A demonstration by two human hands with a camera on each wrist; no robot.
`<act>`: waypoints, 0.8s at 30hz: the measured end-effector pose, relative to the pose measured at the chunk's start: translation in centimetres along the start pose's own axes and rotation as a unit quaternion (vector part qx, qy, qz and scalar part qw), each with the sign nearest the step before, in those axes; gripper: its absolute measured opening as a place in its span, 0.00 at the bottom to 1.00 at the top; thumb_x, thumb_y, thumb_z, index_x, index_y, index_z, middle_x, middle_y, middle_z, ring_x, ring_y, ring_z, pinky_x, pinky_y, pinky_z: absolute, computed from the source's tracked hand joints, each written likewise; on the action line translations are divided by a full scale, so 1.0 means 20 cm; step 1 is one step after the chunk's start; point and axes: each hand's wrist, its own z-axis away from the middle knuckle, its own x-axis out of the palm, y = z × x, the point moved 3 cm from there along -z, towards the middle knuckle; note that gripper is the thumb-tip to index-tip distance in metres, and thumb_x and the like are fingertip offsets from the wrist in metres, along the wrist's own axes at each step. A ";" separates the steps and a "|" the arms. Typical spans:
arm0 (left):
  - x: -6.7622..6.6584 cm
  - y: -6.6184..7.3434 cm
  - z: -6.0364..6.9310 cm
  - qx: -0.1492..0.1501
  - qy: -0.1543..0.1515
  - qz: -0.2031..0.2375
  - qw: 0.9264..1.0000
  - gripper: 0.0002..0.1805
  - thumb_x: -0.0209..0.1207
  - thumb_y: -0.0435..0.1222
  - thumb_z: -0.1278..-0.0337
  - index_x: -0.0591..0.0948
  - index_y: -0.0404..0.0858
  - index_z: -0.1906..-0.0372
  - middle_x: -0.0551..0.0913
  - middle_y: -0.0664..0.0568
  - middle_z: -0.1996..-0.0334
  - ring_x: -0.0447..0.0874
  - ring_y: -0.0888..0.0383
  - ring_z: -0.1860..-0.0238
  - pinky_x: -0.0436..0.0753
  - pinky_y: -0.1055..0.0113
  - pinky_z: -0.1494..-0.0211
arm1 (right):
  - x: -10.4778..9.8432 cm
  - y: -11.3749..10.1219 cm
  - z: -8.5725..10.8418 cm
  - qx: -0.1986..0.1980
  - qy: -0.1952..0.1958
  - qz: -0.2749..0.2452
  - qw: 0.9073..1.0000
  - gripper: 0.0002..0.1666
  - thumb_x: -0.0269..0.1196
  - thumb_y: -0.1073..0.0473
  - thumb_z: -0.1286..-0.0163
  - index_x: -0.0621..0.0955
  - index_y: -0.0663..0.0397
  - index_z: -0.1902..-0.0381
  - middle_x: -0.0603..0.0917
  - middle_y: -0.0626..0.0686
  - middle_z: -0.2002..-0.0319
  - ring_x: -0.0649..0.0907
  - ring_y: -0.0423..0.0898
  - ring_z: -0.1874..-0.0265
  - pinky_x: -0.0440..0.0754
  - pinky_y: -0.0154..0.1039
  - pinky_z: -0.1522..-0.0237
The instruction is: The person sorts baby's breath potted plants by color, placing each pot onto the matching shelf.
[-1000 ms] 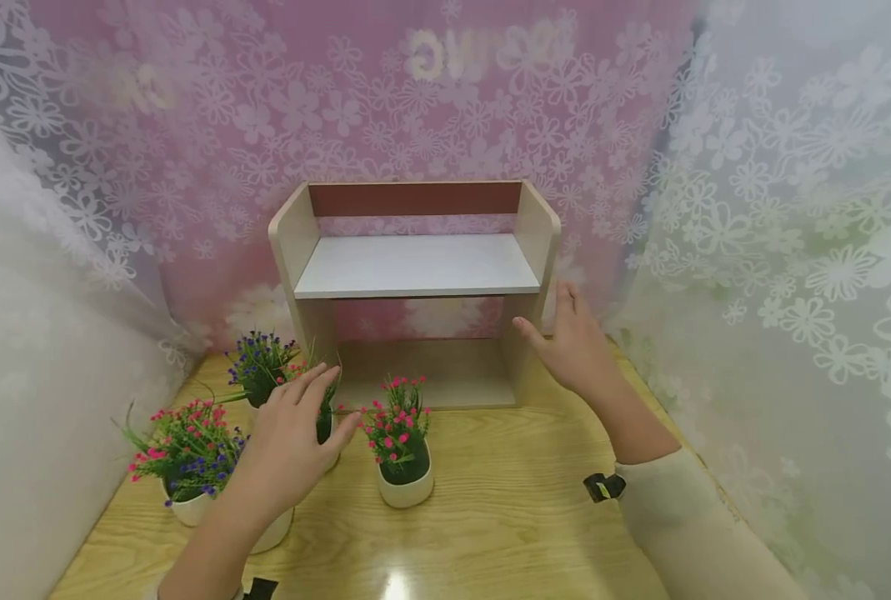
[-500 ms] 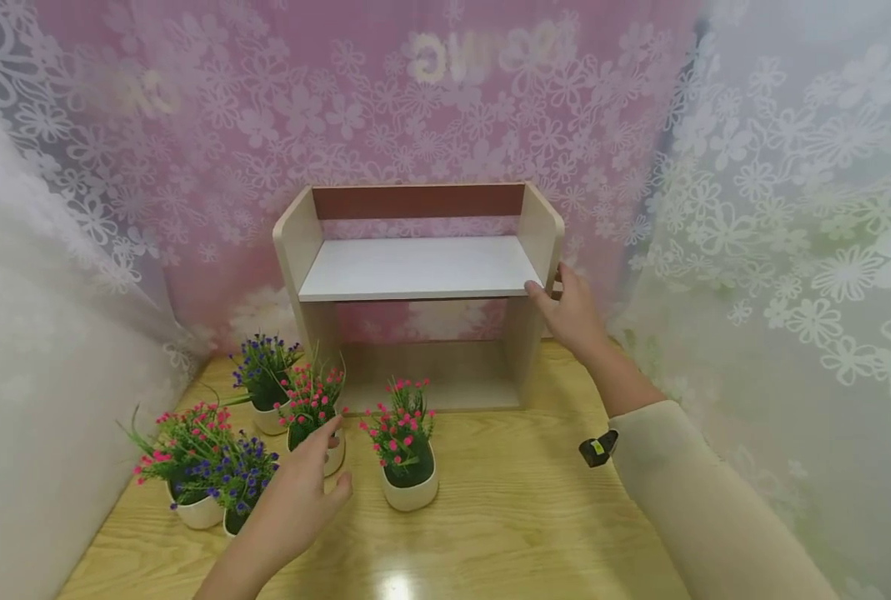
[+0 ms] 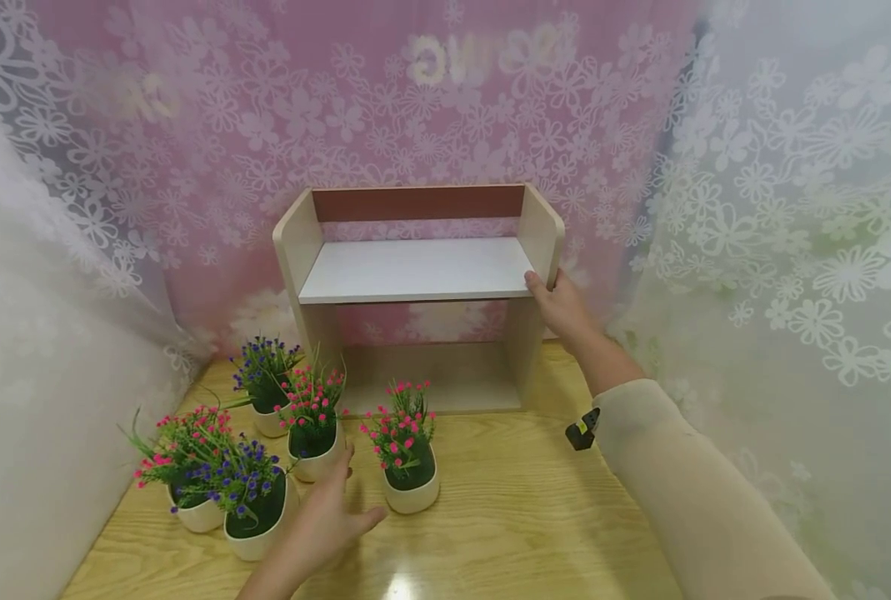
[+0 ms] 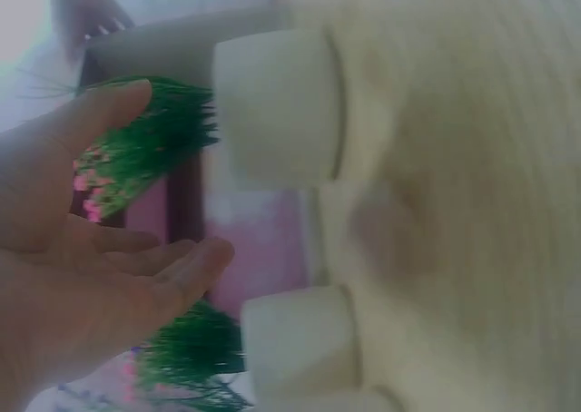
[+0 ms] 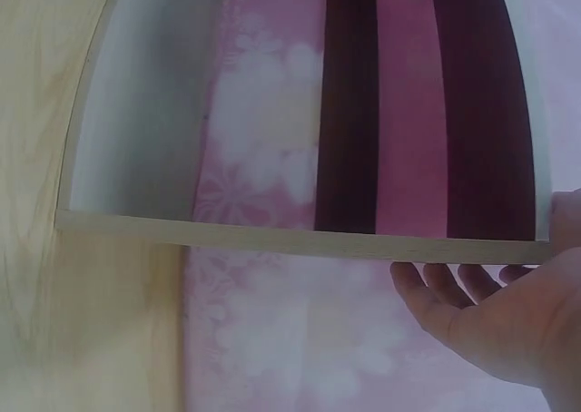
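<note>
Fingers [image 5: 427, 308] of your right hand [image 3: 567, 315] grip the shelf unit [image 3: 418, 267] by its side panel [image 3: 541, 233], presumably to steady it. Your left hand [image 3: 325, 521], its fingers spread wide and holding nothing, hangs near the right-hand pot [image 3: 413, 500] and the middle pot [image 3: 317, 472], both filled with pink flowers [image 3: 396, 461]. Left of those fingers, three clustered pots [image 3: 199, 518], perhaps grouped for easy reach, hold blue or pink blooms [image 3: 242, 479].

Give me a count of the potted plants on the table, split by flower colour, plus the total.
Pink-flowered plants: 3
Purple-flowered plants: 2
Total: 5
</note>
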 end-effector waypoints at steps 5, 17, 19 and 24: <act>0.08 -0.05 -0.04 -0.001 -0.009 -0.006 1.000 0.67 0.84 0.51 0.51 0.56 0.28 0.15 0.66 0.26 0.20 0.72 0.27 0.23 0.76 0.32 0.24 | 0.01 0.03 -0.01 -0.004 0.004 -0.010 1.000 0.44 0.49 0.37 0.12 0.58 0.59 0.14 0.67 0.67 0.18 0.67 0.65 0.17 0.61 0.65 0.14; 0.24 -0.12 -0.16 0.000 -0.026 0.072 0.997 0.79 0.85 0.57 0.57 0.45 0.30 0.12 0.56 0.27 0.15 0.62 0.28 0.17 0.69 0.32 0.18 | 0.02 0.05 -0.01 -0.007 0.018 0.006 1.000 0.43 0.42 0.36 0.10 0.69 0.73 0.25 0.75 0.72 0.28 0.73 0.63 0.27 0.67 0.63 0.17; 0.26 -0.12 -0.18 -0.003 -0.032 0.089 0.996 0.79 0.85 0.55 0.56 0.44 0.29 0.12 0.55 0.26 0.15 0.63 0.28 0.17 0.68 0.32 0.18 | 0.02 0.05 -0.01 -0.005 0.021 0.016 1.000 0.43 0.41 0.36 0.10 0.69 0.72 0.27 0.76 0.72 0.30 0.74 0.62 0.32 0.69 0.62 0.20; 0.28 -0.11 -0.21 0.004 -0.036 0.115 0.993 0.74 0.85 0.51 0.53 0.48 0.31 0.12 0.58 0.29 0.15 0.63 0.31 0.17 0.65 0.33 0.16 | 0.02 0.05 -0.01 -0.006 0.028 0.031 0.999 0.42 0.41 0.37 0.10 0.71 0.73 0.29 0.77 0.73 0.35 0.74 0.60 0.40 0.73 0.61 0.28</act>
